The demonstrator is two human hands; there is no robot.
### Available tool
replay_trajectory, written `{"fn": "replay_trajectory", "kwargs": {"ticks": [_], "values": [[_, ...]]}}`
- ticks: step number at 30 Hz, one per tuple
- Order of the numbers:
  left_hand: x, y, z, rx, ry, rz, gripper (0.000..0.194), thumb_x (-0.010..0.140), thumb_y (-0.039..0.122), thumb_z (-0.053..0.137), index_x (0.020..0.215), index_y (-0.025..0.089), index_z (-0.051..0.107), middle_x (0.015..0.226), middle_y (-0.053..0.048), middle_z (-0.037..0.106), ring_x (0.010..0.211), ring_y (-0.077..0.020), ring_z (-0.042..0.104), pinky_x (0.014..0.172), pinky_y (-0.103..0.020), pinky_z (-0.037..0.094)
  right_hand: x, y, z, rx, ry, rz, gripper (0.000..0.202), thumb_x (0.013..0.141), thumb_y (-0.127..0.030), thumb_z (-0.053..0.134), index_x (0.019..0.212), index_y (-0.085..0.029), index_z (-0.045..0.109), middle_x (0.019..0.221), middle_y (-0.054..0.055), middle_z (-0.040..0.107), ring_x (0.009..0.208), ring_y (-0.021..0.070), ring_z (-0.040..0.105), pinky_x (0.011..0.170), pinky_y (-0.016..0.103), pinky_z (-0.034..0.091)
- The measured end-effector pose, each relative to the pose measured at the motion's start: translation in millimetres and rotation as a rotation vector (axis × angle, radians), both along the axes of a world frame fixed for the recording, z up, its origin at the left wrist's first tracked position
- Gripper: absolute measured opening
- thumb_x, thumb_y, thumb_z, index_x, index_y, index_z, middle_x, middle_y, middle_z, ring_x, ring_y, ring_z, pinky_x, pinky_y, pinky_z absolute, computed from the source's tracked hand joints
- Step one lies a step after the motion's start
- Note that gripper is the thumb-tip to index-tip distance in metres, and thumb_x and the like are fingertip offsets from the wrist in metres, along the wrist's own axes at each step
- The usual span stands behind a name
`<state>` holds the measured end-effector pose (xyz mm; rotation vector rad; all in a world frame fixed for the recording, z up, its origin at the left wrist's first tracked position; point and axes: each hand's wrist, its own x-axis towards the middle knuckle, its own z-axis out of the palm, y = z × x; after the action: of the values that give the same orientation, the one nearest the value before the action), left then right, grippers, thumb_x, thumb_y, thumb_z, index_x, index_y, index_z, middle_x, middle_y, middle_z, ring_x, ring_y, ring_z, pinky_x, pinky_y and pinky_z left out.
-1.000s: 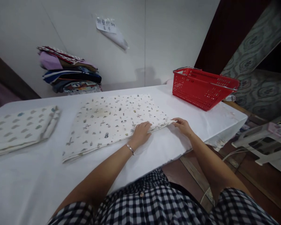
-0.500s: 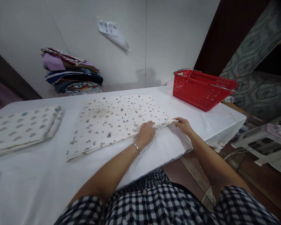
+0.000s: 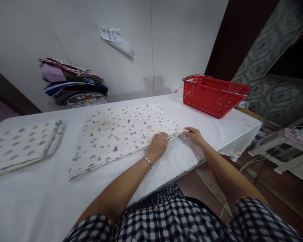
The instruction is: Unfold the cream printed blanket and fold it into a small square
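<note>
A white cloth (image 3: pixel 121 134) with small grey and dark prints lies folded flat in layers on the table. My left hand (image 3: pixel 159 145), with a bracelet at the wrist, is closed over its near edge, fingers curled on top. At the cloth's near right corner my right hand (image 3: pixel 194 135) pinches the layered edge, which is slightly raised off the table. Between the two hands the stacked layers show as a narrow, wrinkled strip. The fingertips of my left hand are partly hidden by the hand itself.
Another folded cloth (image 3: pixel 25 144) with grey cloud-like prints lies at the left. A red plastic basket (image 3: pixel 212 97) stands at the back right of the white-covered table (image 3: pixel 131 181). Folded clothes (image 3: pixel 75 82) are piled against the wall. A white stool (image 3: pixel 280 151) is beyond the right end.
The view has shifted slightly, moving the surroundings a little left in the picture. Both hands keep their hold on the cloth's near edge, with only slight movement at the right corner.
</note>
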<state>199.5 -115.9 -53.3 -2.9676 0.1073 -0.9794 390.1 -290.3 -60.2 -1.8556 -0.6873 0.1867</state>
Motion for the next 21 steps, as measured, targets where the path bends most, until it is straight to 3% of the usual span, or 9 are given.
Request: {"fn": "replay_trajectory", "kwargs": {"ticks": [7,14,21], "values": [[-1.8,0.9,7.0,0.07,-0.008,-0.006,0.017,0.087,0.011,0.047,0.074,0.017,0.058,0.112,-0.006,0.06,0.101,-0.0205,0.05,0.085,-0.037,0.037,-1.5,-0.4,-4.4,0.055,-0.084,0.003,0.037,0.068,-0.045,0.067,0.093,-0.017,0.068,0.061,-0.001,0.059,0.056,0.0131,0.05,0.056,0.027,0.04],[1.2,2.1,8.7,0.032,-0.013,0.019,0.017,0.085,0.009,0.048,0.072,0.016,0.057,0.109,-0.006,0.061,0.099,-0.0202,0.05,0.082,-0.036,0.037,-5.4,-2.7,-8.3,0.082,-0.235,-0.01,0.033,0.071,-0.043,0.064,0.094,-0.02,0.067,0.099,0.006,0.065,0.066,0.0128,0.051,0.066,0.029,0.044],[0.3,3.9,8.2,0.037,-0.007,0.0,0.015,0.084,0.009,0.05,0.073,0.017,0.057,0.107,-0.006,0.061,0.099,-0.0205,0.051,0.082,-0.036,0.037,-11.1,-3.6,-12.0,0.042,-0.211,-0.089,0.039,0.072,-0.05,0.061,0.094,-0.019,0.068,0.077,0.004,0.064,0.062,0.0143,0.05,0.057,0.027,0.041]]}}
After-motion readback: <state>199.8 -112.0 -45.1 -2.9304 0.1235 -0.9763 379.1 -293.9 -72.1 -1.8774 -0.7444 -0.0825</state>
